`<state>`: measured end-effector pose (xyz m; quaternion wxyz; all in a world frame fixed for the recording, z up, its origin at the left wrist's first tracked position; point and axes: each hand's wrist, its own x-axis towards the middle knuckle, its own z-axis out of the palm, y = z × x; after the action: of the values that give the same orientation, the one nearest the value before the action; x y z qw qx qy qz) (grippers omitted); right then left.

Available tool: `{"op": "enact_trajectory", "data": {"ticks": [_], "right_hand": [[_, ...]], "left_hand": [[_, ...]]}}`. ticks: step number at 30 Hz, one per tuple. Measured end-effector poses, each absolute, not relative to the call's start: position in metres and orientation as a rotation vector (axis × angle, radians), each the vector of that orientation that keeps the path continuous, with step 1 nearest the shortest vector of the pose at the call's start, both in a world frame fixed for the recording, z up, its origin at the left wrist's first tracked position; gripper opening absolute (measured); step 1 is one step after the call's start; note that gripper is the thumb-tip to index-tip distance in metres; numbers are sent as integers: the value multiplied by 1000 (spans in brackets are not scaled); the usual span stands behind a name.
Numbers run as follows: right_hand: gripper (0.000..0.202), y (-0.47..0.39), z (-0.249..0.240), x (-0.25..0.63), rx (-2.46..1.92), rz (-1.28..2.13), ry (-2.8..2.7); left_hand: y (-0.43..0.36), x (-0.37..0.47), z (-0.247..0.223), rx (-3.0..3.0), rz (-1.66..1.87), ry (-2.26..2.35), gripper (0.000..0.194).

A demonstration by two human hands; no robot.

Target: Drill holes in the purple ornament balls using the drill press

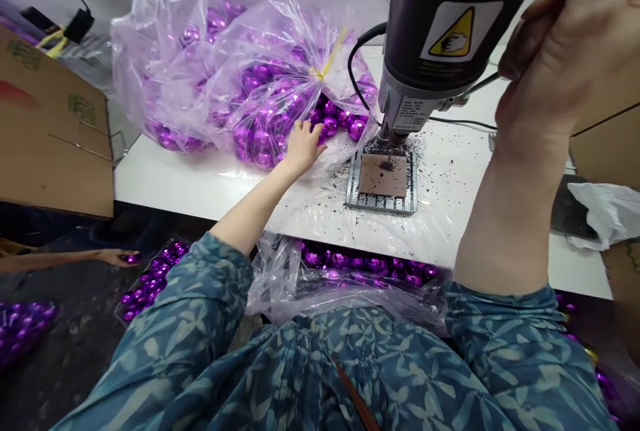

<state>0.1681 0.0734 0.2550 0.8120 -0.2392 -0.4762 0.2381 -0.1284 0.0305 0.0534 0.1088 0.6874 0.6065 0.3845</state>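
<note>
Shiny purple balls [356,129] lie at the mouth of a clear plastic bag [270,84] tied with yellow string. My left hand [304,145], with a ring on one finger, reaches to these balls with its fingers apart, and no ball is seen gripped in it. My right hand [545,37] is raised at the right of the dark drill press [460,24], its fingers curled at the end of a metal lever [483,86]. Below the drill head, a brown block [383,175] with a small hole and dark shavings rests on the slotted metal base [381,204].
A clear bag of purple balls [370,264] hangs below the table's front edge [430,256]. Cardboard boxes stand left [55,124] and right. Another person's hand [114,257] holds a ball near a tray of balls [153,281]. White plastic [610,211] lies at right.
</note>
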Motion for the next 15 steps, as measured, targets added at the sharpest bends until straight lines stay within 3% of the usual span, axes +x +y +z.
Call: {"op": "enact_trajectory", "data": {"ticks": [5, 9, 15], "right_hand": [[58, 72, 255, 166, -471, 434, -1042], [65, 74, 254, 171, -527, 379, -1151], [60, 74, 253, 173, -461, 432, -1132]], "left_hand": [[51, -128, 45, 1962, 1126, 1761, 45], [19, -110, 56, 1603, 1369, 1370, 48], [-11, -94, 70, 1238, 1225, 1000, 69]]}}
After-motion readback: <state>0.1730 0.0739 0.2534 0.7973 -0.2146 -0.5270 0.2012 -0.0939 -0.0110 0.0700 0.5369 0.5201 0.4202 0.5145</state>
